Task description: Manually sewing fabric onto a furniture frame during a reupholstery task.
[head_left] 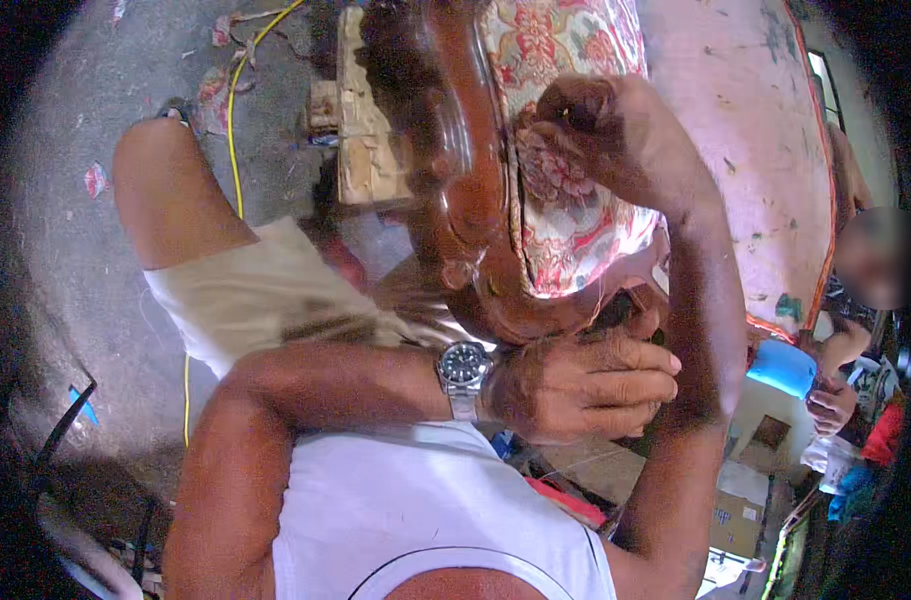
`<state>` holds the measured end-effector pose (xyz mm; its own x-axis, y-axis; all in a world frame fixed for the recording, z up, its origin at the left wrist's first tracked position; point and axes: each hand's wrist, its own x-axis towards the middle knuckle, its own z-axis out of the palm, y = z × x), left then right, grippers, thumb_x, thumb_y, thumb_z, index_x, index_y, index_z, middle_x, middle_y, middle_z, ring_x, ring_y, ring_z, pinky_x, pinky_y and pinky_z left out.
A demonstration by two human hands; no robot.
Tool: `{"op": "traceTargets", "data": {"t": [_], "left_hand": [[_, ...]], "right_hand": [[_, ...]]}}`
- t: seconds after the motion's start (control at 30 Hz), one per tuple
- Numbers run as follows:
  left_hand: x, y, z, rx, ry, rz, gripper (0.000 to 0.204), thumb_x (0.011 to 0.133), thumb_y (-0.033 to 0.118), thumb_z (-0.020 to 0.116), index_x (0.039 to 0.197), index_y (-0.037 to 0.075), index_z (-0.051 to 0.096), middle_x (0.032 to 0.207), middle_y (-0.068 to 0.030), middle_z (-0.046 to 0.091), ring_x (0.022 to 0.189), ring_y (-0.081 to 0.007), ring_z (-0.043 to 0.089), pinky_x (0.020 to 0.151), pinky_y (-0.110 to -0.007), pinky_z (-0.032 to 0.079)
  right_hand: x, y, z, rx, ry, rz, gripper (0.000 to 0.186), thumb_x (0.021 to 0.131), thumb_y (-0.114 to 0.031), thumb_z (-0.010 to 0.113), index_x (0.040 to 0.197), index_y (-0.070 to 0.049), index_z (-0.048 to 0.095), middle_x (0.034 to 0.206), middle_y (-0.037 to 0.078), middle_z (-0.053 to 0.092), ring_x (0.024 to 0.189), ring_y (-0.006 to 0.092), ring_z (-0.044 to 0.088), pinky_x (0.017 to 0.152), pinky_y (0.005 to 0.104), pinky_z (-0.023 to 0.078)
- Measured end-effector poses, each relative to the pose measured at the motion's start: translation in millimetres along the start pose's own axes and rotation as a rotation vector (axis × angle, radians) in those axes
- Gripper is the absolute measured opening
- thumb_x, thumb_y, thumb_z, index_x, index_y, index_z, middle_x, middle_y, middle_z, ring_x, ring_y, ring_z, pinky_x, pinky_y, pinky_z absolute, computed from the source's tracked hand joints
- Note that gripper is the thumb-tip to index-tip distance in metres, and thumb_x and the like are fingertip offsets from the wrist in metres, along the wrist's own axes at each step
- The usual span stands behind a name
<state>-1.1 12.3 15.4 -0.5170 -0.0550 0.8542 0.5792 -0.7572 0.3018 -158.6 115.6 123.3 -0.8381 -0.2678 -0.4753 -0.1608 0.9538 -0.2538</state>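
A carved dark wooden chair frame (466,150) with a floral red and cream upholstered cushion (566,220) lies tipped in front of me. My left hand (576,385), a wristwatch (464,368) on its wrist, wraps around the lower curved edge of the frame beneath the cushion. My right hand (586,125) is closed and presses on the top of the floral fabric, near the frame; a small dark thing shows at the fist, too unclear to name. My bent knee (166,190) in beige shorts rests left of the chair.
A yellow cable (234,120) runs over the grey concrete floor on the left. A wooden block (361,120) stands behind the chair. A large pink panel (756,140) lies to the right. Another person (856,300) sits at far right near a blue stool (784,368) and boxes.
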Motion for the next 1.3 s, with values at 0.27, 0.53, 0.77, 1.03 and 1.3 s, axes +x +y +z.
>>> {"op": "traceTargets", "data": {"t": [0.27, 0.53, 0.77, 1.03, 1.3], "left_hand": [[-1, 1, -6, -0.041, -0.044, -0.05, 0.019, 0.085, 0.007, 0.07, 0.103, 0.001, 0.066, 0.132, -0.0205, 0.064, 0.13, -0.0401, 0.057, 0.114, -0.061, 0.04], [1, 1, -5, -0.063, -0.049, -0.071, 0.022, 0.084, 0.008, 0.07, 0.105, 0.001, 0.067, 0.132, -0.0207, 0.063, 0.132, -0.04, 0.055, 0.116, -0.061, 0.038], [-4, -1, -5, -0.078, -0.054, -0.051, 0.025, 0.084, 0.007, 0.069, 0.108, 0.0, 0.067, 0.134, -0.0234, 0.061, 0.133, -0.0423, 0.054, 0.117, -0.063, 0.036], [2, -3, 2, -0.004, 0.066, -0.004, 0.027, 0.075, 0.012, 0.067, 0.099, 0.0, 0.068, 0.124, -0.0182, 0.064, 0.124, -0.0376, 0.059, 0.104, -0.048, 0.051], [-1, -1, -5, -0.106, -0.031, -0.065, 0.027, 0.084, 0.008, 0.068, 0.108, -0.004, 0.066, 0.132, -0.0251, 0.061, 0.132, -0.0428, 0.055, 0.117, -0.068, 0.031]], "right_hand": [[9, -1, 0, -0.104, -0.025, 0.005, 0.011, 0.092, -0.007, 0.073, 0.1, 0.0, 0.073, 0.084, 0.008, 0.075, 0.072, 0.0111, 0.064, 0.07, 0.0318, 0.053], [12, -5, -4, -0.114, -0.047, 0.051, 0.012, 0.09, -0.008, 0.07, 0.1, -0.002, 0.073, 0.082, 0.009, 0.074, 0.071, 0.0136, 0.065, 0.071, 0.0335, 0.054], [14, -8, 1, -0.173, -0.002, 0.031, 0.01, 0.09, -0.009, 0.07, 0.096, -0.002, 0.071, 0.079, 0.009, 0.071, 0.068, 0.015, 0.062, 0.07, 0.0342, 0.053], [21, -9, -2, -0.252, -0.091, 0.058, 0.012, 0.09, -0.013, 0.072, 0.094, -0.002, 0.071, 0.074, 0.011, 0.069, 0.065, 0.0164, 0.061, 0.068, 0.0371, 0.052], [30, -24, -3, -0.355, -0.153, 0.049, 0.017, 0.091, -0.018, 0.071, 0.091, -0.002, 0.073, 0.075, 0.015, 0.071, 0.065, 0.025, 0.068, 0.066, 0.0394, 0.054]]}}
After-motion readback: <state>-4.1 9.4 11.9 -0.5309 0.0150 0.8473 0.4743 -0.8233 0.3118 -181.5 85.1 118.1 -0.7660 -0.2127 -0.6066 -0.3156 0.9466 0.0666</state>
